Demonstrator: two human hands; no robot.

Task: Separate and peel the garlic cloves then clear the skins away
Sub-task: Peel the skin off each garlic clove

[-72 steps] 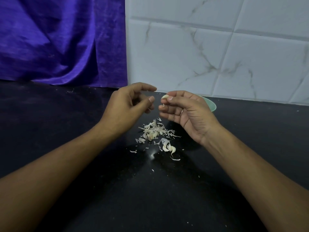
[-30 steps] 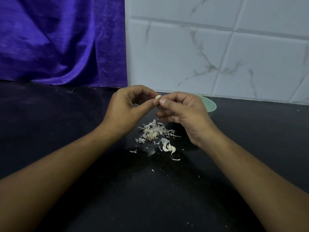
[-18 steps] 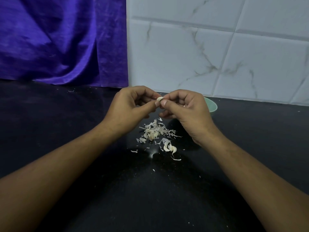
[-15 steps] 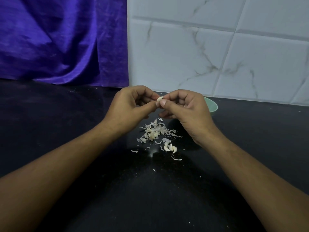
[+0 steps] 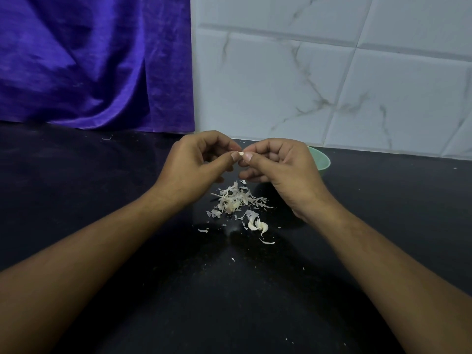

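Pale, light and likely slippery, the garlic clove [image 5: 240, 154] is pinched by fingers of my left hand [image 5: 194, 169] and right hand [image 5: 283, 172] above the skins [image 5: 235, 200] on the table [image 5: 102, 200] (I'd hold its ends).

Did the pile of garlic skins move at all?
No. The skin pile lies where it was, the same gap from the green bowl.

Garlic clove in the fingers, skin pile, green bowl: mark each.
garlic clove [image 5: 240, 153], head view, its exposed pale end.
skin pile [image 5: 236, 199], head view, middle of the heap.
green bowl [image 5: 322, 161], head view, visible right wall.
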